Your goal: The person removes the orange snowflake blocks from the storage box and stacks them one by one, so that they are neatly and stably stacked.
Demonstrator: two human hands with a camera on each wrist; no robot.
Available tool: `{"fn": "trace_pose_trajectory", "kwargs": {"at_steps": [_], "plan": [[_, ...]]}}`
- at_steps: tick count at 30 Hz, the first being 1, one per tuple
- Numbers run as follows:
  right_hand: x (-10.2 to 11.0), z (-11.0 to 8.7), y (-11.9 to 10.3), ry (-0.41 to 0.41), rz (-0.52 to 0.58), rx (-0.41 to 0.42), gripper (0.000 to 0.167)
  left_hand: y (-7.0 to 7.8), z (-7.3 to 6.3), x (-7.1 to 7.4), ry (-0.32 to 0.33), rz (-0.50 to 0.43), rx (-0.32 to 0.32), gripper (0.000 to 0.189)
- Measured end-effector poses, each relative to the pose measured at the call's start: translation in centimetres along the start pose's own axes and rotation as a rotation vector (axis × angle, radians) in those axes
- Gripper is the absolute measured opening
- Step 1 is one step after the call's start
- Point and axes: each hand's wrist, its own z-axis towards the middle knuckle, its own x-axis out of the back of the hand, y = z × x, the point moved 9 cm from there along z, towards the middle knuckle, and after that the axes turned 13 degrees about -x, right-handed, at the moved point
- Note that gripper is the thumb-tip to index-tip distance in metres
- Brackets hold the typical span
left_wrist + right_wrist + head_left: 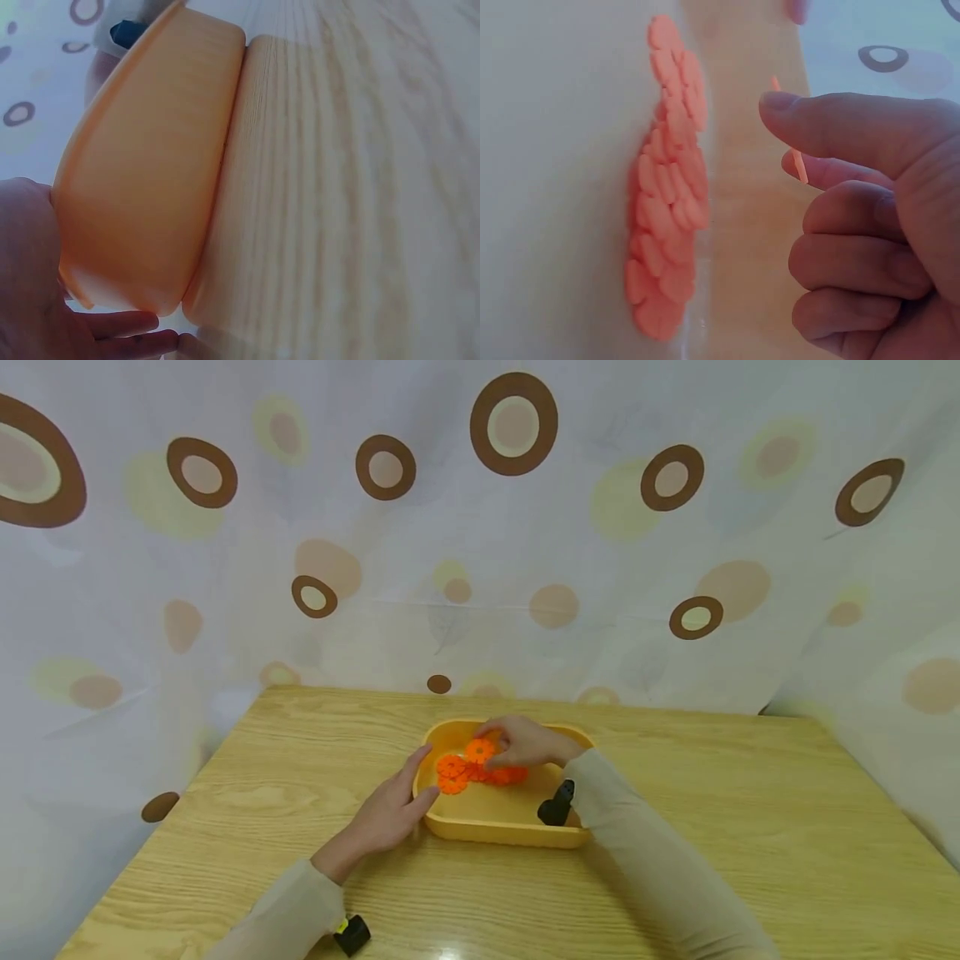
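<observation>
Orange disc (pixel 801 169); edge apart from pile (pixel 664 210)

The shallow rectangular yellow-orange tray (pixel 502 833) sits upright on its base, corners rounded; the left hand (pixel 390 814) rests against its left end, thumb at the rim. Orange scalloped discs (pixel 676 202) lie inside, overlapping in an elongated heap, mostly toward the tray's left half; one thin disc (pixel 801 169), apart from the heap, is pinched edge-on by the right hand (pixel 525 742).
</observation>
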Motion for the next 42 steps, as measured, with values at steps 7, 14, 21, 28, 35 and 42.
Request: {"fn": "trace_pose_trajectory", "kwargs": {"at_steps": [7,14,21,28,35,42], "plan": [[1.3,-0.5,0.1,0.020,-0.035,-0.026,0.047,-0.1,0.0,-0.1,-0.004,0.011,0.016,0.061],[2.1,-1.6,0.2,-0.006,-0.023,-0.044,0.046,0.1,0.0,-0.3,0.008,-0.003,-0.002,0.061],[2.8,-4.2,0.9,-0.017,0.010,-0.050,0.046,0.5,0.0,-0.7,0.004,-0.015,-0.001,0.061],[4.0,-5.6,3.0,0.007,0.078,-0.053,0.045,0.3,-0.2,-0.2,0.007,0.003,0.009,0.061],[4.6,-7.1,4.7,0.038,0.109,-0.046,0.046,0.2,-0.3,-0.3,0.004,0.004,0.019,0.061],[5.4,-8.9,6.2,0.088,0.114,-0.029,0.045,0.2,0.2,-0.4,0.002,0.015,0.021,0.061]]}}
